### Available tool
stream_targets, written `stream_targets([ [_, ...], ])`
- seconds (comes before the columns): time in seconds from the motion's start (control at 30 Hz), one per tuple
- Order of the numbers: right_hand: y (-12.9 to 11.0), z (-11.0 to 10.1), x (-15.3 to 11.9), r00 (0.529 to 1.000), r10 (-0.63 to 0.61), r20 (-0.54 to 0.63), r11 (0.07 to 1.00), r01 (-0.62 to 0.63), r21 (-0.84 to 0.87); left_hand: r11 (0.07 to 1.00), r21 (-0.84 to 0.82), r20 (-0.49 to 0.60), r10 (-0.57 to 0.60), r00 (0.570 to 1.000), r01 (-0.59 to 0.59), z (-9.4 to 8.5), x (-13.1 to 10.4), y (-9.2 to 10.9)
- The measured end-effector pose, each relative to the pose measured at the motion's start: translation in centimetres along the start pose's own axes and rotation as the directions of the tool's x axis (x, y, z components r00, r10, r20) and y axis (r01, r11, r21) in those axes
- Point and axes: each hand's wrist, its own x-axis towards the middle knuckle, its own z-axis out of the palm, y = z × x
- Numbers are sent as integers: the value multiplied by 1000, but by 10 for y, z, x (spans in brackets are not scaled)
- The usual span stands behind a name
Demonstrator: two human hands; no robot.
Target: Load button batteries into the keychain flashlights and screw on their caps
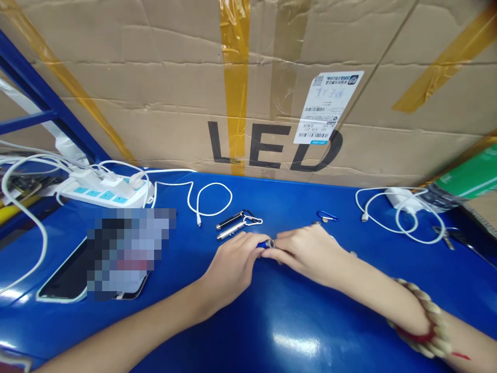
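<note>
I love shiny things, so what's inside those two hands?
A small blue object with a silvery end shows between the left hand and the right hand. They cover the rest, so its full shape can't be seen.

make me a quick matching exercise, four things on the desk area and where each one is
1. blue tube
2. silver tube
3. beaded bracelet
4. printed label

A. around the right arm
B. stuck on the cardboard box
C. held between left hand and right hand
D. lying next to the black tube

Pairs: 1-C, 2-D, 3-A, 4-B
</note>
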Motion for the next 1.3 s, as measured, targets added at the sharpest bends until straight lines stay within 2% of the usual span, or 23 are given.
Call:
stream_targets([
  [0.07, 8, -2, 1, 982, -166, -89, 942, 132, -308, 1000, -1, 11, -28, 1000, 28, 0, 0, 0],
  [0.1, 11, -3, 1, 965, -236, -115, 905, 175, -387, 999, 6, 18, -42, 999, 42, -1, 0, 0],
  [0.17, 16, -4, 1, 931, -336, -141, 861, 243, -447, 998, 17, 33, -66, 997, 65, -1, 0, -1],
  [0.27, 17, -3, 0, 914, -384, -131, 855, 299, -423, 997, 11, 81, -75, 994, 75, 0, -2, -2],
  [0.43, 12, -1, -4, 950, -310, -35, 917, 289, -276, 993, -45, 184, -100, 978, 111, 4, -3, -2],
  [0.53, 8, -1, -6, 969, -245, 13, 944, 241, -224, 990, -66, 203, -112, 973, 128, 5, -4, -1],
  [0.73, 0, -4, -7, 992, -110, 61, 987, 116, -114, 983, -131, 123, -112, 986, 128, 7, -6, -2],
  [0.8, -2, -5, -6, 993, -96, 66, 995, 97, -4, 987, -128, 105, -81, 991, 94, 7, -6, -3],
  [0.87, -4, -5, -5, 996, -48, 75, 984, 34, 175, 991, -121, 74, -51, 996, 60, 7, -6, -4],
  [0.93, -7, -4, -3, 990, 71, 124, 912, -115, 394, 995, -94, 40, -31, 999, 35, 6, -5, -5],
  [1.0, -10, -3, -1, 949, 211, 233, 761, -309, 570, 997, -70, 20, -18, 1000, 19, 5, -3, -5],
  [1.07, -12, -3, 1, 893, 282, 352, 601, -450, 660, 998, -59, 16, -8, 1000, 9, 5, -3, -5],
  [1.13, -12, -3, 4, 854, 299, 426, 491, -520, 699, 999, -43, 28, 6, 1000, -5, 4, -2, -5],
  [1.2, -12, -3, 5, 836, 305, 455, 443, -548, 709, 1000, -13, 50, 25, 998, -25, 3, -2, -5],
  [1.3, -10, -1, 6, 841, 314, 440, 452, -540, 710, 999, 23, 76, 21, 997, -23, 2, -2, -6],
])
